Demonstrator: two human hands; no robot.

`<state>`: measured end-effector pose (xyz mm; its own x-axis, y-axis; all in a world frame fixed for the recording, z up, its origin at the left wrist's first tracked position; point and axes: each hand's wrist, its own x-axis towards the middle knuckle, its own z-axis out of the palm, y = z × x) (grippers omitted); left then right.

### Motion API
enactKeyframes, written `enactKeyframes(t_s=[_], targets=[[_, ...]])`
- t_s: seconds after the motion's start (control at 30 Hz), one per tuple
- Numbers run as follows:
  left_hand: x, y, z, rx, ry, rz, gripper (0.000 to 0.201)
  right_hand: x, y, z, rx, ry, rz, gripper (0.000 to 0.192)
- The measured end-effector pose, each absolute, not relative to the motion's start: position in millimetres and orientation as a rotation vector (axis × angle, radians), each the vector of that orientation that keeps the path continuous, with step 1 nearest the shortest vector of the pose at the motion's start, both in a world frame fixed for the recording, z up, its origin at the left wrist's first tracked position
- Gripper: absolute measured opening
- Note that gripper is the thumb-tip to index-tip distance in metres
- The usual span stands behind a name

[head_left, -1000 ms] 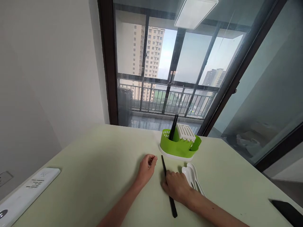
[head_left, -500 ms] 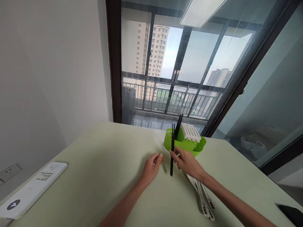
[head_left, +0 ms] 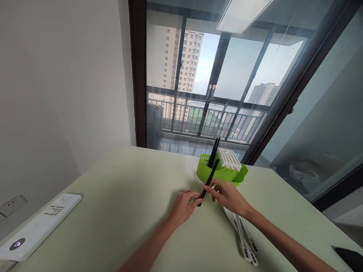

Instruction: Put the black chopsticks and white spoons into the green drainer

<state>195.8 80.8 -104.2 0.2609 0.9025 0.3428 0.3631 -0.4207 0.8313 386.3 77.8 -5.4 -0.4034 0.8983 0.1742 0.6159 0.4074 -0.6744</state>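
My right hand (head_left: pixel 228 196) pinches a black chopstick (head_left: pixel 208 182) near its middle, tilted with its top leaning toward the green cutlery holder (head_left: pixel 224 174). My left hand (head_left: pixel 183 206) rests on the pale green table (head_left: pixel 113 211), and its fingertips touch the chopstick's lower end. Two more black chopsticks (head_left: pixel 214 150) stand upright in the holder beside a white slotted insert (head_left: pixel 229 159). White spoons (head_left: pixel 244 238) lie on the table under my right forearm.
A long white device (head_left: pixel 39 226) lies at the table's left edge, by a wall socket (head_left: pixel 10 205). A black object (head_left: pixel 350 257) sits at the right corner. A glass window with a dark frame stands just behind the holder.
My right hand lifted the chopstick off the table and carried it toward the holder. It stood vertical half a second ago and now tilts, and my left fingertips have come up to its lower end.
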Motion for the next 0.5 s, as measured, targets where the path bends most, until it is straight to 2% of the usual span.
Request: enactKeyframes(t_s=[0.27, 0.5], targets=[[193.7, 80.7, -102.5, 1.979, 1.121, 1.094, 0.019, 393.8, 73.4, 45.0, -1.25, -2.008, 0.511, 0.041], [193.0, 80.4, -105.1, 1.997, 1.071, 1.13, 0.019, 401.0, 70.0, 65.3, -1.268, -1.998, 0.514, 0.045]])
